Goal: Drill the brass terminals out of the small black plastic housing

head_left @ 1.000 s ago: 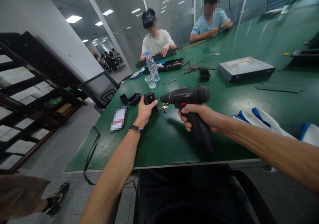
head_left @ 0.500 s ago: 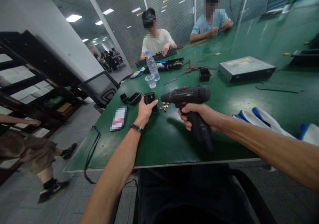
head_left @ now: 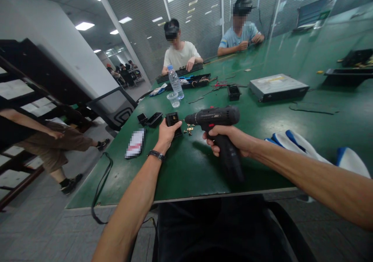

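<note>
My left hand (head_left: 168,133) grips a small black box (head_left: 174,119), its open side facing up with brass-coloured parts inside. A black cordless drill (head_left: 217,116) is in my right hand (head_left: 223,137), its front end pointing left, close to the box and my left thumb. Several small brass pieces (head_left: 190,129) lie on the green table just right of the box. Two black trays (head_left: 154,119) stand left of my left hand, and a white packet (head_left: 135,143) lies below them.
Behind my hands stand a plastic cup (head_left: 174,100), a water bottle (head_left: 175,83) and a small black tray (head_left: 234,93). A metal box (head_left: 279,87) and white-blue gloves (head_left: 309,147) are at the right. Two people sit opposite; another walks at the left.
The whole view has shifted, with the table scene slightly lower and further left. At the left, the walking person has moved further along. Both hands keep their holds.
</note>
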A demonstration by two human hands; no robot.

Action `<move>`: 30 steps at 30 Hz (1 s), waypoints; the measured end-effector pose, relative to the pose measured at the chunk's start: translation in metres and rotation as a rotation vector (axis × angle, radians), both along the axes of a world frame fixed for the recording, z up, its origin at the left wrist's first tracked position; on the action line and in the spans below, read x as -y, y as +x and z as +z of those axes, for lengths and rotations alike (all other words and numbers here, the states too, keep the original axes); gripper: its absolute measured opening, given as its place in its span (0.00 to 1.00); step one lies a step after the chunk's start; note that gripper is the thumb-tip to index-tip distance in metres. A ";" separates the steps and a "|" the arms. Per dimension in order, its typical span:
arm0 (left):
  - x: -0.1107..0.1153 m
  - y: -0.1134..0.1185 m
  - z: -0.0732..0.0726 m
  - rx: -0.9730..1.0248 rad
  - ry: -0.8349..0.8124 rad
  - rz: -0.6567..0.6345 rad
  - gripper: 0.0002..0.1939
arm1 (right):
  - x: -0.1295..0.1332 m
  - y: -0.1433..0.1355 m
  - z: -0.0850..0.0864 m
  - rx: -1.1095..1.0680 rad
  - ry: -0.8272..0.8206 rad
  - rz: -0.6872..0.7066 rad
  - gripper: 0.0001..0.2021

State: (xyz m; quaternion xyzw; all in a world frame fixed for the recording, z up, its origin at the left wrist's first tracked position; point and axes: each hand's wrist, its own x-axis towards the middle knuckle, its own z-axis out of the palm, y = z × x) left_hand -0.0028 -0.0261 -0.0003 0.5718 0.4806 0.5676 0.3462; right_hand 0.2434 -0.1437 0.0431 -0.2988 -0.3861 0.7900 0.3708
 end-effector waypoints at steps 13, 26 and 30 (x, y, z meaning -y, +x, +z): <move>0.000 -0.001 -0.002 -0.022 0.024 -0.012 0.27 | 0.001 0.000 0.000 -0.008 0.014 0.001 0.06; -0.001 -0.003 -0.002 -0.013 0.008 -0.051 0.26 | 0.007 -0.003 0.003 0.003 0.126 0.007 0.10; -0.002 -0.004 -0.003 -0.010 0.011 -0.072 0.26 | 0.010 -0.003 0.004 -0.032 0.142 0.063 0.13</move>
